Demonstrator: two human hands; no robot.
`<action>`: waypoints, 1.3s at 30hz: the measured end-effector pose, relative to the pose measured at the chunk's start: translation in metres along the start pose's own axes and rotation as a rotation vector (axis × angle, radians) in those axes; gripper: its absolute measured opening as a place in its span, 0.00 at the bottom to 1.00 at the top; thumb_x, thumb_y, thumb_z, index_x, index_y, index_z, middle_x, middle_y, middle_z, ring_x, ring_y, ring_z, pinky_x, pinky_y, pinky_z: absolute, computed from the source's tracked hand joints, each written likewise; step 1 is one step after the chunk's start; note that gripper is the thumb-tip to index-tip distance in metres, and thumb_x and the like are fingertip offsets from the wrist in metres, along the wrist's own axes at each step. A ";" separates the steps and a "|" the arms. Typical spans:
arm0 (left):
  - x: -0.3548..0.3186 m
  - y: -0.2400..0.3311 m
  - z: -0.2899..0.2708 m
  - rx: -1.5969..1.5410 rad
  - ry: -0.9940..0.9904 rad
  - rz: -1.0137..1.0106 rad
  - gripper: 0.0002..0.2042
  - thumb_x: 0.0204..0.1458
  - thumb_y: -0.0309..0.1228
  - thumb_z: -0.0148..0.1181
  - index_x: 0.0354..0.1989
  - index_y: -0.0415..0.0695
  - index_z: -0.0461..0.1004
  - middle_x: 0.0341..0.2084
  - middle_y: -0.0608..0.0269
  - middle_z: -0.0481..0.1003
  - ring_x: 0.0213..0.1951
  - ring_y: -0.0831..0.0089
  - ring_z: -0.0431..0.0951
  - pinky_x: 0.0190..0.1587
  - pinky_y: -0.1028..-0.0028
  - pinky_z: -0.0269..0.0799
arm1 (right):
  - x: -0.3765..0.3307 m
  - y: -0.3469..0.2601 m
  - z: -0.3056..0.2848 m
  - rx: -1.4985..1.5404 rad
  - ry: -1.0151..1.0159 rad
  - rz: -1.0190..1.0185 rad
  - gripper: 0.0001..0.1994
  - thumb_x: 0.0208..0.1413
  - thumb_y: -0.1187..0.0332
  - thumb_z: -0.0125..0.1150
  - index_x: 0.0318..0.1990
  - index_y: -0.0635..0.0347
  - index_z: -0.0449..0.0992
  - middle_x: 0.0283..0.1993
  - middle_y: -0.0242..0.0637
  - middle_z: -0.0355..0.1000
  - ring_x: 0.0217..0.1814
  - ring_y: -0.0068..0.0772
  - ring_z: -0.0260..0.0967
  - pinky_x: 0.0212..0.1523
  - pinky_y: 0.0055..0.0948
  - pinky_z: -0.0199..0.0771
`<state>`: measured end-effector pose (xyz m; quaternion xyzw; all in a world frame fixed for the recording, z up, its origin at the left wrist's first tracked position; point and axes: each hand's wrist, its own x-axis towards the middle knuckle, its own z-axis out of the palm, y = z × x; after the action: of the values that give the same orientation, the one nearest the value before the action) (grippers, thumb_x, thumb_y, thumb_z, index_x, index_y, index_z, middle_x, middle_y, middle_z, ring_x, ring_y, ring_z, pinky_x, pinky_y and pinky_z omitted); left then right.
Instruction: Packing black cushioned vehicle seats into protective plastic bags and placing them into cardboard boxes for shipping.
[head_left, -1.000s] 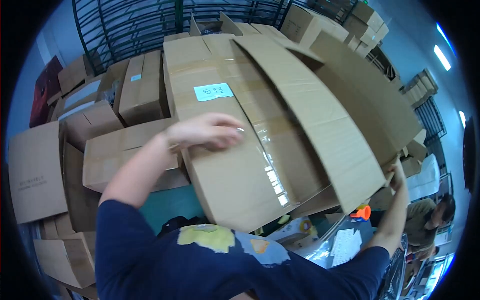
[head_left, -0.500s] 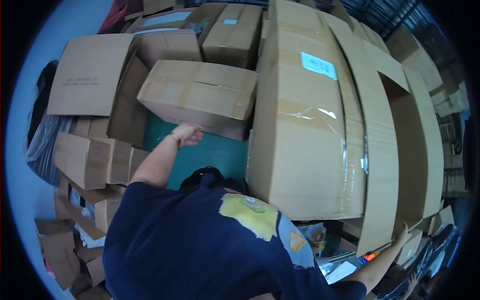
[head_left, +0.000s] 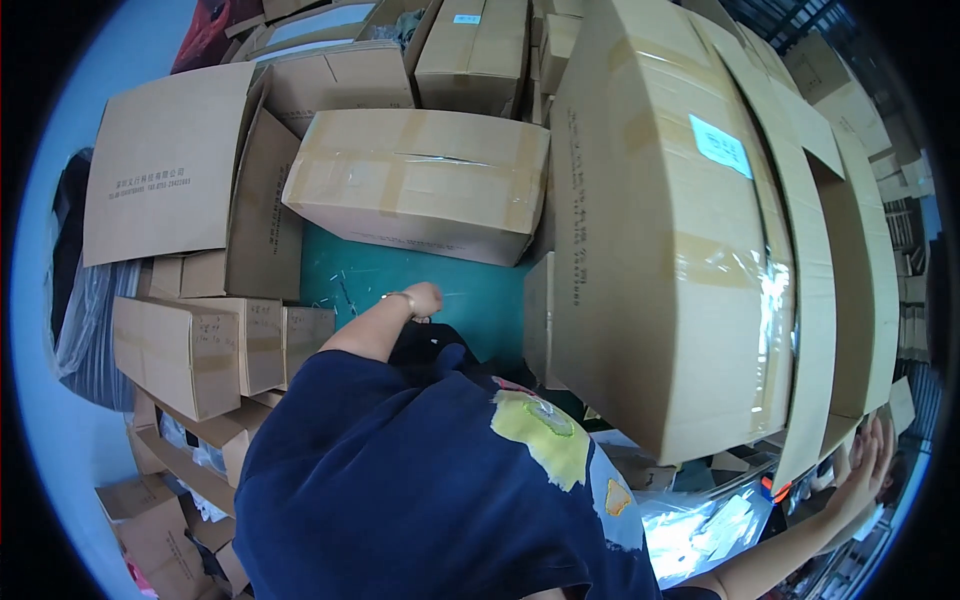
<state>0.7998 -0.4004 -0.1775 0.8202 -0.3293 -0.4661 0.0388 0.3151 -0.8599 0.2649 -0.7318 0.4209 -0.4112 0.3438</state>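
A tall taped cardboard carton (head_left: 670, 250) with a pale blue label stands on the right, its long flaps (head_left: 840, 280) hanging open along its far side. My right hand (head_left: 865, 468) is at the lower right, fingers spread flat against the low end of a flap. My left hand (head_left: 425, 298), a bracelet at the wrist, reaches down to the green floor (head_left: 480, 300) with curled fingers; what it holds, if anything, is hidden. A sealed long carton (head_left: 420, 185) lies just beyond that hand. My navy shirt fills the bottom.
Cartons crowd all sides: a flattened sheet (head_left: 165, 165) at the upper left, small boxes (head_left: 185, 350) stacked at the left, more boxes (head_left: 470, 45) at the top. Clear plastic wrap (head_left: 700, 530) and an orange item (head_left: 775, 488) lie at the lower right.
My left hand came off the tall carton's face and dropped to the green floor. My view swung left and down. My right hand stayed at the flap's end.
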 end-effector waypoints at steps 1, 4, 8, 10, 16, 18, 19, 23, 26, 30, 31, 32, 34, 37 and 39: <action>-0.002 0.017 -0.017 -0.268 0.040 -0.119 0.15 0.48 0.36 0.53 0.43 0.44 0.72 0.34 0.55 0.76 0.38 0.59 0.77 0.42 0.65 0.72 | -0.020 -0.028 0.020 -0.099 0.026 -0.065 0.22 0.62 0.65 0.44 0.61 0.64 0.57 0.57 0.44 0.63 0.57 0.34 0.63 0.57 0.28 0.61; -0.001 -0.004 -0.037 -0.185 0.145 0.113 0.16 0.49 0.36 0.52 0.45 0.42 0.71 0.39 0.53 0.75 0.43 0.62 0.75 0.46 0.69 0.69 | -0.080 -0.099 0.091 -0.239 -0.085 -0.292 0.20 0.62 0.70 0.39 0.60 0.69 0.57 0.55 0.48 0.64 0.54 0.34 0.65 0.56 0.29 0.62; -0.015 -0.086 -0.049 -0.602 0.047 0.142 0.16 0.49 0.33 0.52 0.45 0.40 0.71 0.37 0.54 0.76 0.40 0.66 0.76 0.43 0.71 0.70 | -0.143 -0.122 0.244 -0.095 -0.488 -0.363 0.20 0.52 0.74 0.49 0.53 0.73 0.63 0.46 0.52 0.69 0.47 0.46 0.70 0.48 0.37 0.70; -0.029 -0.156 -0.039 -0.564 0.193 0.119 0.15 0.50 0.32 0.53 0.44 0.39 0.71 0.32 0.58 0.76 0.35 0.71 0.76 0.39 0.74 0.71 | -0.157 -0.127 0.341 -0.195 -0.672 -0.230 0.19 0.50 0.78 0.54 0.51 0.71 0.67 0.45 0.47 0.71 0.48 0.38 0.71 0.50 0.31 0.69; -0.128 -0.417 0.061 -0.836 0.212 -0.691 0.09 0.48 0.29 0.47 0.32 0.42 0.73 0.22 0.58 0.75 0.23 0.67 0.76 0.24 0.66 0.74 | -0.173 0.007 0.538 0.058 -0.877 0.491 0.21 0.55 0.75 0.53 0.57 0.64 0.62 0.48 0.39 0.69 0.44 0.25 0.69 0.41 0.23 0.71; -0.144 -0.416 0.065 -0.911 0.222 -0.877 0.07 0.48 0.28 0.47 0.26 0.40 0.72 0.21 0.59 0.75 0.19 0.70 0.75 0.17 0.68 0.72 | -0.184 0.052 0.556 0.000 -0.873 0.712 0.24 0.54 0.70 0.55 0.59 0.59 0.60 0.48 0.36 0.69 0.46 0.28 0.70 0.43 0.24 0.73; -0.147 -0.410 0.062 -1.008 0.253 -0.925 0.08 0.48 0.28 0.46 0.25 0.40 0.71 0.20 0.59 0.74 0.19 0.71 0.75 0.17 0.68 0.72 | -0.188 0.069 0.564 -0.015 -0.867 0.711 0.24 0.54 0.70 0.55 0.59 0.59 0.60 0.48 0.36 0.69 0.46 0.28 0.70 0.43 0.24 0.73; -0.167 -0.421 0.100 -1.039 0.191 -0.767 0.07 0.48 0.29 0.49 0.29 0.41 0.72 0.22 0.58 0.75 0.20 0.69 0.75 0.19 0.68 0.72 | -0.205 0.127 0.640 -0.245 -0.891 0.840 0.28 0.53 0.66 0.57 0.61 0.60 0.57 0.48 0.38 0.68 0.42 0.29 0.70 0.38 0.28 0.74; -0.126 -0.362 0.078 -0.980 0.209 -0.740 0.14 0.48 0.31 0.55 0.43 0.42 0.70 0.28 0.55 0.76 0.27 0.66 0.78 0.28 0.72 0.73 | -0.189 0.207 0.670 -0.325 -0.774 0.751 0.32 0.52 0.62 0.58 0.62 0.64 0.54 0.50 0.42 0.67 0.46 0.35 0.67 0.46 0.32 0.70; -0.088 -0.310 0.038 -0.830 0.187 -0.292 0.17 0.54 0.29 0.52 0.52 0.44 0.63 0.34 0.59 0.73 0.37 0.71 0.75 0.42 0.74 0.71 | -0.154 0.312 0.711 -0.561 -0.666 0.548 0.36 0.53 0.51 0.55 0.60 0.72 0.54 0.54 0.48 0.65 0.54 0.39 0.63 0.58 0.32 0.58; -0.081 -0.308 0.032 -0.810 0.194 -0.324 0.17 0.54 0.29 0.52 0.52 0.44 0.63 0.34 0.59 0.73 0.37 0.71 0.75 0.42 0.74 0.71 | -0.149 0.326 0.721 -0.645 -0.624 0.493 0.36 0.53 0.48 0.53 0.59 0.72 0.56 0.53 0.48 0.66 0.54 0.38 0.63 0.58 0.32 0.57; -0.080 -0.309 0.027 -0.875 0.234 -0.305 0.18 0.53 0.30 0.53 0.52 0.44 0.63 0.36 0.57 0.73 0.37 0.70 0.75 0.41 0.74 0.71 | -0.148 0.333 0.732 -0.475 -0.640 0.627 0.36 0.52 0.45 0.52 0.56 0.73 0.59 0.51 0.48 0.67 0.53 0.37 0.64 0.55 0.33 0.61; -0.093 -0.327 0.022 -0.918 0.291 -0.340 0.19 0.53 0.30 0.54 0.53 0.44 0.63 0.39 0.56 0.73 0.38 0.70 0.75 0.40 0.73 0.71 | -0.166 0.323 0.763 -0.231 -0.539 0.792 0.37 0.51 0.41 0.51 0.51 0.73 0.64 0.47 0.49 0.69 0.48 0.36 0.68 0.46 0.33 0.68; -0.074 -0.356 0.012 -0.977 0.392 -0.397 0.17 0.54 0.30 0.52 0.52 0.46 0.61 0.39 0.61 0.72 0.39 0.69 0.74 0.40 0.71 0.72 | -0.170 0.332 0.760 -0.328 -0.301 0.697 0.39 0.48 0.36 0.51 0.46 0.73 0.68 0.41 0.49 0.71 0.39 0.35 0.72 0.30 0.30 0.73; -0.071 -0.385 -0.005 -1.411 0.551 -0.563 0.15 0.56 0.30 0.50 0.52 0.48 0.62 0.38 0.63 0.70 0.39 0.71 0.72 0.40 0.69 0.70 | -0.182 0.321 0.764 -0.377 -0.291 0.701 0.39 0.48 0.36 0.50 0.45 0.73 0.69 0.39 0.50 0.72 0.35 0.36 0.73 0.29 0.29 0.74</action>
<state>0.9731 -0.0605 -0.2652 0.7402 0.2829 -0.3373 0.5082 0.8334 -0.7079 -0.3901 -0.6449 0.6592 -0.0777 0.3789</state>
